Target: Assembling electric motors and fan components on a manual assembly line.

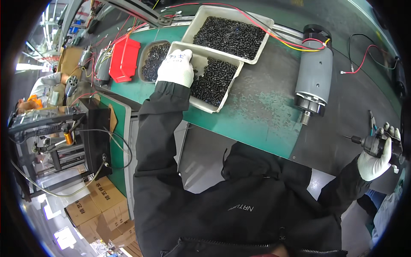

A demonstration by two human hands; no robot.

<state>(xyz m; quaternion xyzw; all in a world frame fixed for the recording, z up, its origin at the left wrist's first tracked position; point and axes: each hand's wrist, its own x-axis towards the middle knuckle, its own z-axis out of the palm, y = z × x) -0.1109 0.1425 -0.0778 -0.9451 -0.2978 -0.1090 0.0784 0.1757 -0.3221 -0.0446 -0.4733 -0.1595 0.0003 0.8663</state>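
Note:
My left hand, in a white glove, reaches over the left part of a cream tray heaped with small black screw-like parts. Its fingers are bent downward and closed, and whatever they hold is hidden beneath the hand. At the far right my right hand, gloved too, is wrapped round a black power screwdriver whose thin bit points left. Between the hands a grey cylindrical motor lies on the bench, its shaft end toward me and red and yellow wires at its far end.
Behind stands a second cream tray of black parts. A small tray of dark rings and a red bin are at the left. Pliers lie by the screwdriver. Loose wires lie at the right. A machine and cartons stand at left.

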